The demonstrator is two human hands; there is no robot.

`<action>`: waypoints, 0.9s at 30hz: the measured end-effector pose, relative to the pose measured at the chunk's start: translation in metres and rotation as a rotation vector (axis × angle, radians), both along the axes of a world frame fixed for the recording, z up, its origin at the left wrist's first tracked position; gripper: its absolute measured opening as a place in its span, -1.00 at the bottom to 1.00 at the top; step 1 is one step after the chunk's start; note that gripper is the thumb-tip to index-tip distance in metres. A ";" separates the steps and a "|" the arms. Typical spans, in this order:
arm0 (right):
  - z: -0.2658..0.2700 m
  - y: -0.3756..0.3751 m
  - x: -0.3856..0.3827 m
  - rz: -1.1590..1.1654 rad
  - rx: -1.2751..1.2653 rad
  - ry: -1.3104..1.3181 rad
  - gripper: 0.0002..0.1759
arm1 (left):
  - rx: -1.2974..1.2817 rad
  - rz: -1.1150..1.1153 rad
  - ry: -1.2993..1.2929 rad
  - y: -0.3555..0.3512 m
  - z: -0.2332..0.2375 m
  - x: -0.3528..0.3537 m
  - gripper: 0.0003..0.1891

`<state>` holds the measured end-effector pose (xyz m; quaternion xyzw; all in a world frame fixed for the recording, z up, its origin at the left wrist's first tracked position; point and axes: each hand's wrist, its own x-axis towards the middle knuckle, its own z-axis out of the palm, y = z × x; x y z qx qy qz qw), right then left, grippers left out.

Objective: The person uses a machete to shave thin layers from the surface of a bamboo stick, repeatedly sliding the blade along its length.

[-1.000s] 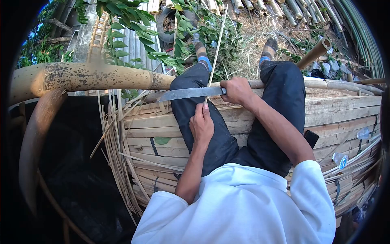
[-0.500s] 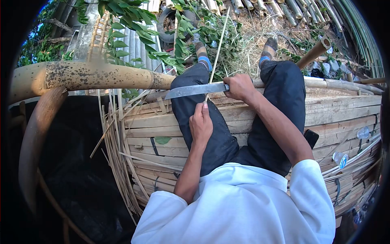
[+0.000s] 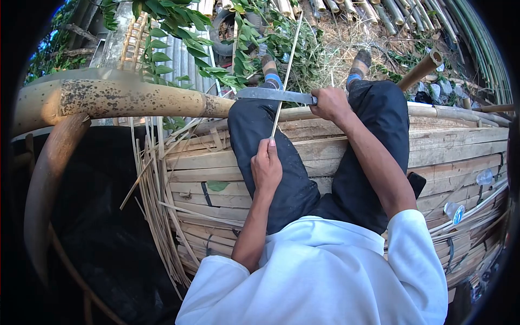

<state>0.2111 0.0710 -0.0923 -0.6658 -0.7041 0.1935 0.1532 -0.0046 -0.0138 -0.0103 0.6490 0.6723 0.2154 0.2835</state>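
My left hand (image 3: 266,167) is closed on the near end of a thin, pale bamboo strip (image 3: 290,64), which runs up and away between my knees. In my right hand (image 3: 331,104) is the handle of a machete (image 3: 273,95), mostly hidden by the fingers. Its long grey blade points left and lies across the strip, some way beyond my left hand. The blade's tip is above my left knee, close to the end of a thick bamboo pole (image 3: 135,102).
I sit on stacked bamboo slats (image 3: 206,176). A bundle of thin strips (image 3: 157,200) hangs at left. A phone (image 3: 416,184) and plastic cups (image 3: 454,212) lie at right. Leafy branches (image 3: 162,43), a tyre (image 3: 222,35) and cut bamboo poles (image 3: 401,13) are ahead.
My right hand has pushed the machete away from me and slightly right, farther up the strip. My left hand stays nearly in place, still holding the strip.
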 end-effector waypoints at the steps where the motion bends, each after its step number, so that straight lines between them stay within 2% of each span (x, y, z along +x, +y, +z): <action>1: 0.001 0.000 0.000 -0.013 -0.049 -0.006 -0.80 | 0.010 -0.004 -0.001 0.000 -0.001 0.001 -0.70; 2: 0.001 0.001 0.002 -0.012 -0.049 -0.009 -0.80 | 0.011 -0.003 -0.004 -0.001 -0.002 0.001 -0.70; 4: 0.000 0.007 0.009 -0.234 -0.086 0.087 -0.77 | 0.019 -0.015 -0.003 -0.003 -0.001 -0.002 -0.70; 5: 0.000 0.011 0.017 -0.276 -0.133 0.075 -0.74 | 0.019 -0.015 0.000 -0.005 0.000 -0.004 -0.70; 6: 0.000 0.013 0.022 -0.229 -0.143 0.023 -0.74 | 0.001 -0.020 0.003 -0.008 0.004 -0.006 -0.71; 12: 0.005 0.011 0.015 -0.236 -0.105 0.088 -0.74 | -0.026 -0.034 0.015 -0.010 0.009 -0.009 -0.74; 14: 0.014 0.008 0.010 -0.142 -0.010 0.155 -0.75 | -0.020 -0.039 0.010 -0.012 0.013 -0.010 -0.75; 15: 0.015 0.005 0.009 -0.033 0.048 0.082 -0.75 | 0.017 -0.053 0.010 -0.014 0.014 -0.009 -0.76; 18: 0.018 0.004 0.009 0.006 0.038 0.071 -0.76 | 0.061 -0.081 0.010 -0.019 0.014 -0.010 -0.77; 22: 0.017 0.015 0.022 -0.106 0.060 0.139 -0.79 | 0.121 -0.105 0.048 -0.030 0.021 -0.025 -0.80; 27: 0.023 0.014 0.029 0.003 0.126 0.102 -0.80 | 0.174 -0.159 0.126 -0.035 0.027 -0.056 -0.82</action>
